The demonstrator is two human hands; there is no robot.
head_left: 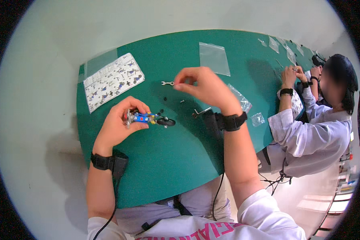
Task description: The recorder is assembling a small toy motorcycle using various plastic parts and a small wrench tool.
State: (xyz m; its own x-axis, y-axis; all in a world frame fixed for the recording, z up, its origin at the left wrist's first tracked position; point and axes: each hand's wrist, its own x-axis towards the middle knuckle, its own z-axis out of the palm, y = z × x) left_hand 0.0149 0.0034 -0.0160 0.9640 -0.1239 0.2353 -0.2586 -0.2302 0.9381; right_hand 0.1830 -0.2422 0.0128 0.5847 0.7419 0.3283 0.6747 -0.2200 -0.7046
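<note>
My left hand [122, 120] is closed around a small toy motorcycle [142, 117] with a blue body, yellow bits and a black wheel pointing right. Farther up, the thumb and forefinger of my right hand [200, 86] pinch one end of a small silver open-end wrench [167, 83]. Below the wrench, a tiny black part [165, 98] and a small screw [182, 101] lie on the green table [164, 160]. An L-shaped hex key [203, 111] rests by my right wrist, beside a small dark piece.
A printed picture sheet [114, 82] lies at the far left. Clear plastic bags [215, 59] are at the back and a smaller packet [258, 119] is to the right. Another person [308, 124] works at the table's right side. Cables hang from my wristbands.
</note>
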